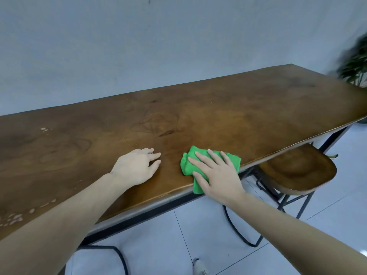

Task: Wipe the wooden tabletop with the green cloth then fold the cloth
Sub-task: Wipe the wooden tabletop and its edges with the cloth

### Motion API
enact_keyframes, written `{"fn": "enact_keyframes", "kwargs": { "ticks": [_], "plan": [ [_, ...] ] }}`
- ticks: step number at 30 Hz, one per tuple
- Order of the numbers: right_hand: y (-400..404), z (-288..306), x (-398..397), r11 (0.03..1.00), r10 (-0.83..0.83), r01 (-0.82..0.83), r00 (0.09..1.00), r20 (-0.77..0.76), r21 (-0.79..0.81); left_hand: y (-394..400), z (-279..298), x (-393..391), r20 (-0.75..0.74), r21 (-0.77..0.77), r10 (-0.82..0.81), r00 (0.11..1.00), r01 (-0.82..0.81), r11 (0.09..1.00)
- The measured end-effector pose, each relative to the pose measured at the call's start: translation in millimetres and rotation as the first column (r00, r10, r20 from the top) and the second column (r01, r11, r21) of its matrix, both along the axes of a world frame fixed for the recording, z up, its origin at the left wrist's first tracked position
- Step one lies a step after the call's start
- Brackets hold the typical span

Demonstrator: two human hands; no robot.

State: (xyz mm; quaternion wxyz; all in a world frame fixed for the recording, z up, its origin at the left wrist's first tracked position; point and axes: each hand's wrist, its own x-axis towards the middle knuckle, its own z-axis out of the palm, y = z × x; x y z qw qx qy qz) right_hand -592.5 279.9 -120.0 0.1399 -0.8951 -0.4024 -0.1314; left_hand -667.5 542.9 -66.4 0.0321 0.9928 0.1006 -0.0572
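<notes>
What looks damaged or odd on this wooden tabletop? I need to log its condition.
Pale chipped-looking patches mark the brown wooden tabletop at its near left edge, with smaller pale flecks farther back. I cannot tell whether they are worn finish or residue. The crumpled green cloth overhangs the front edge under the right hand.

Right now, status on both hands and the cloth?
Right hand flat on green cloth, near table edge. Left hand empty, resting on wood. Nothing in the way.

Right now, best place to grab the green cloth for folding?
Probably the far right corner of the green cloth, pinched from above. It lies bunched near the tabletop front edge, the right hand flat on its middle. That corner shows beyond the fingers; the left hand rests apart, free to take it.
</notes>
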Motion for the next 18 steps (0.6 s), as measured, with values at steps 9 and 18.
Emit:
{"fn": "enact_keyframes", "kwargs": {
  "ticks": [9, 18],
  "plan": [
    [5.7, -19.0, 11.1, 0.820, 0.571, -0.497, 0.745, 0.344, -0.285, 19.6, -3.1, -56.1, 0.060, 0.033, -0.052, 0.997, 0.050, 0.998],
    [-20.1, -18.3, 27.2, 0.875, 0.484, -0.466, 0.829, 0.279, -0.134, 31.4, -6.4, -100.0, 0.093, 0.040, -0.043, 0.995, 0.039, 0.998]
  ]
}}
